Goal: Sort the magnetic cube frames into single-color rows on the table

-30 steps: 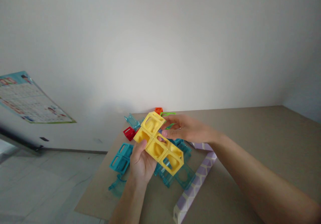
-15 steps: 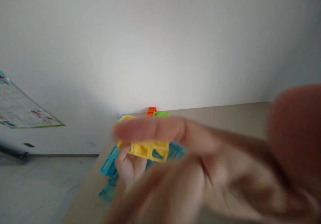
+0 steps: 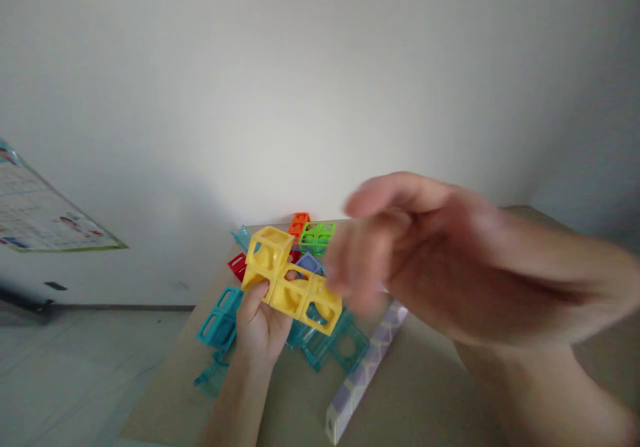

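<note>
My left hand (image 3: 263,327) grips a yellow L-shaped block of hollow cubes (image 3: 287,293), holding it up over the table with the thumb on its near side. My right hand (image 3: 425,253) is raised close to the camera, to the right of the yellow block. Its fingers are loosely bent and blurred by motion; its palm shows and I see nothing in it. The fingertips overlap the block's right end in the picture, but whether they touch it I cannot tell.
On the table (image 3: 415,393) lie a blue block (image 3: 220,317), a green block (image 3: 317,235), an orange block (image 3: 299,223), a red block (image 3: 237,267) and clear teal pieces (image 3: 345,343). A long patterned purple-and-white bar (image 3: 367,373) lies slantwise. A wall (image 3: 320,100) stands behind.
My right hand has drawn back to the right and upward, from in front of the yellow block. The block, the bar and several pieces now show more fully. My left hand keeps its hold.
</note>
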### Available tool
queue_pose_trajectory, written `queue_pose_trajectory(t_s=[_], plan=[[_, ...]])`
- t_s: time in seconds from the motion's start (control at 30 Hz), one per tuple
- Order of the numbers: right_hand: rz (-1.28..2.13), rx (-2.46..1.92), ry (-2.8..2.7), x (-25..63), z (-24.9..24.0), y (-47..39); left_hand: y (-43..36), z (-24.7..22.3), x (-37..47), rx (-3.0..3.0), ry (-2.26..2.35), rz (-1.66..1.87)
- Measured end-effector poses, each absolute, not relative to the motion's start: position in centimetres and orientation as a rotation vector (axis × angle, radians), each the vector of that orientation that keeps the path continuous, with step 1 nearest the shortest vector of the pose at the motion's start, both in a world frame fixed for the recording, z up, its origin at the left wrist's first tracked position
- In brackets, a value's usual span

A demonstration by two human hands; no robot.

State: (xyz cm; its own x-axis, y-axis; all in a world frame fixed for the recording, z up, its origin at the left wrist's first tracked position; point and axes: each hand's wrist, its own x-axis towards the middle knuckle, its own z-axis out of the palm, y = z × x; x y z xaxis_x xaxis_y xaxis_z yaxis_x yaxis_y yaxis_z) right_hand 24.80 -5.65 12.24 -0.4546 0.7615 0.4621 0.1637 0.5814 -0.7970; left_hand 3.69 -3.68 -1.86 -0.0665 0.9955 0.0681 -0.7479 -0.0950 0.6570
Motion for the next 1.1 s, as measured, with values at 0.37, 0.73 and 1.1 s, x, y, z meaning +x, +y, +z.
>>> queue_pose_trajectory(t_s=[0.37,0.73,1.1], plan=[[0.59,-0.695,-2.439,21.7,7.3,0.1,-4.1,-1.5,4.7,0.598,0.655,1.075],[0.539,-0.712,-2.422,22.9,3.9,-0.9,-4.2,-2.2,4.7,0.694,0.676,1.015],[0.451,-0.642,-2.096,25.6,3.4,-1.9,-3.1,0.5,6.5,0.702,0.669,1.141]])
